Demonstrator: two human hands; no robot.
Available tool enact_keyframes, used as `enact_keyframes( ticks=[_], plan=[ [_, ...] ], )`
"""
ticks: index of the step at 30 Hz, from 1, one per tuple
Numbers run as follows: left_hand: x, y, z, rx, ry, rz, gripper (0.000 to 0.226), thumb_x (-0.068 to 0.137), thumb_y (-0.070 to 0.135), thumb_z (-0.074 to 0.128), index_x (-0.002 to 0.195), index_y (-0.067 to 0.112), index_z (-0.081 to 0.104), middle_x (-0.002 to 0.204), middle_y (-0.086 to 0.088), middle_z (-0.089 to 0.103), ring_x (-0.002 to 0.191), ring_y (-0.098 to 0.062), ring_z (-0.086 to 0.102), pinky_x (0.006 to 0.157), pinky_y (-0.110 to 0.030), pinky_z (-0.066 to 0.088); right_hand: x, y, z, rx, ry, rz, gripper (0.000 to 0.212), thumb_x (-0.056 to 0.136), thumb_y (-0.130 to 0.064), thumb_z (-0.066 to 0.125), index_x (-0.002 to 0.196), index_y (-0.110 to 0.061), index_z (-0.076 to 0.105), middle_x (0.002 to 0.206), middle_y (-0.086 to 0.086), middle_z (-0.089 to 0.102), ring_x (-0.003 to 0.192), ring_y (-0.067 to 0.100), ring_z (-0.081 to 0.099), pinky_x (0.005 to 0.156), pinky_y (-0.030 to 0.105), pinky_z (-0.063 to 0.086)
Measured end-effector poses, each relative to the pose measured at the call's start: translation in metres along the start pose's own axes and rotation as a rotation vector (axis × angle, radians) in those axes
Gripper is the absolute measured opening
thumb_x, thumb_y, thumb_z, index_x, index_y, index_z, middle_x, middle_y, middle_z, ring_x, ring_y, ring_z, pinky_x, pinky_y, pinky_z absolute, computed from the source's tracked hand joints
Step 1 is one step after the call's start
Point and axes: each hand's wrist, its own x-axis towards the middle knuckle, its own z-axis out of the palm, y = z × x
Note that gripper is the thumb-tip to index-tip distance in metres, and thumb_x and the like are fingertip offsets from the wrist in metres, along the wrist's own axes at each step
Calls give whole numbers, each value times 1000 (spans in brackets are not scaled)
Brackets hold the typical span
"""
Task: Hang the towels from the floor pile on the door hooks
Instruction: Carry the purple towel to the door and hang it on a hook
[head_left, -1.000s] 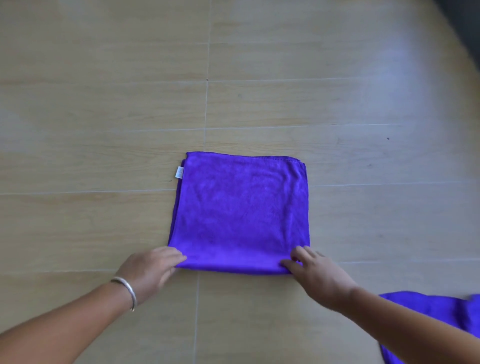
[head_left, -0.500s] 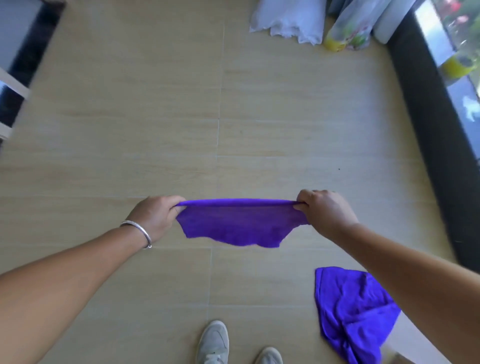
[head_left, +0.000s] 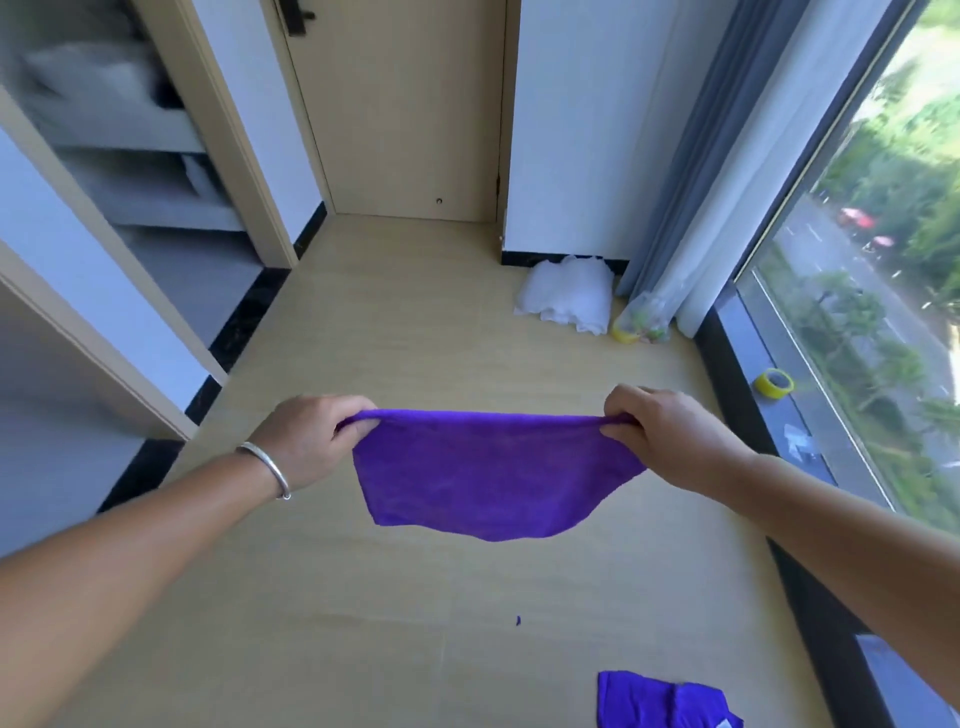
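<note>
Purple towel (head_left: 493, 478) stretched in air; left hand (head_left: 311, 441) and right hand (head_left: 670, 436) fingers pinch its top corners, cloth sagging below.

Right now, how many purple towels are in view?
2. One purple towel hangs stretched between the left hand and right hand; a second towel lies crumpled on the floor, partly cut off.
</note>
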Motion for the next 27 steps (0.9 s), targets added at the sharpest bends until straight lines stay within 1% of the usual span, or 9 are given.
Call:
enact_keyframes(
  ticks=[3, 6, 8, 10, 13, 15, 21, 25, 27],
  plan=[
    [10, 30, -77, 18, 5, 25, 16, 95, 29, 52, 88, 31, 66, 73, 9, 66, 71, -13, 60, 66, -35, 49, 8, -30, -69, 31, 113, -27, 10, 89, -25, 63, 93, -20, 56, 80, -4, 61, 75, 22, 54, 67, 33, 45],
    [18, 55, -146, 52, 74, 51, 16, 94, 31, 52, 86, 35, 65, 76, 14, 67, 74, -5, 60, 66, -27, 48, 20, -56, -127, -10, 143, -44, 17, 92, -28, 58, 105, -27, 47, 84, -9, 62, 78, 22, 54, 68, 32, 44],
    [23, 71, -190, 48, 135, 63, 17, 94, 30, 53, 83, 37, 64, 75, 15, 66, 74, -3, 60, 65, -27, 47, 31, -72, -164, -70, 162, -64, 14, 94, -30, 53, 102, -32, 41, 81, -8, 60, 76, 23, 53, 65, 31, 42],
    [26, 85, -234, 53, 205, 77, 23, 94, 29, 54, 75, 40, 60, 71, 14, 65, 69, -3, 60, 58, -25, 42, 41, -92, -204, -136, 210, -87, 16, 95, -30, 50, 94, -35, 35, 76, -5, 59, 71, 23, 53, 62, 32, 42],
    [28, 102, -292, 106, 301, 106, 28, 94, 30, 55, 69, 42, 56, 66, 14, 63, 65, -3, 57, 54, -25, 36, 52, -123, -258, -241, 279, -138, 20, 97, -28, 48, 90, -35, 31, 62, -10, 47, 59, 13, 47, 52, 30, 33],
    [27, 109, -325, 133, 354, 115, 27, 94, 31, 54, 69, 42, 55, 67, 15, 62, 65, -4, 57, 53, -26, 36, 58, -142, -289, -285, 319, -152, 18, 97, -26, 47, 90, -33, 32, 60, -9, 44, 57, 9, 43, 50, 29, 28],
    [26, 117, -397, 176, 453, 153, 28, 96, 30, 51, 70, 38, 54, 68, 10, 60, 67, -11, 56, 57, -28, 36, 71, -190, -357, -347, 408, -148, 12, 99, -25, 42, 89, -30, 38, 68, -6, 51, 62, 14, 48, 50, 30, 33],
    [32, 112, -420, 202, 500, 155, 30, 97, 29, 49, 68, 32, 55, 66, 8, 59, 65, -14, 55, 56, -28, 36, 86, -211, -376, -429, 458, -156, 10, 101, -26, 40, 92, -29, 38, 68, -7, 51, 60, 12, 48, 48, 26, 30],
    [39, 107, -427, 219, 524, 142, 28, 97, 29, 49, 71, 31, 55, 68, 8, 59, 67, -14, 56, 57, -28, 37, 93, -219, -380, -456, 481, -159, 10, 101, -26, 39, 92, -29, 37, 66, -8, 49, 58, 10, 47, 47, 24, 28]
  ],
)
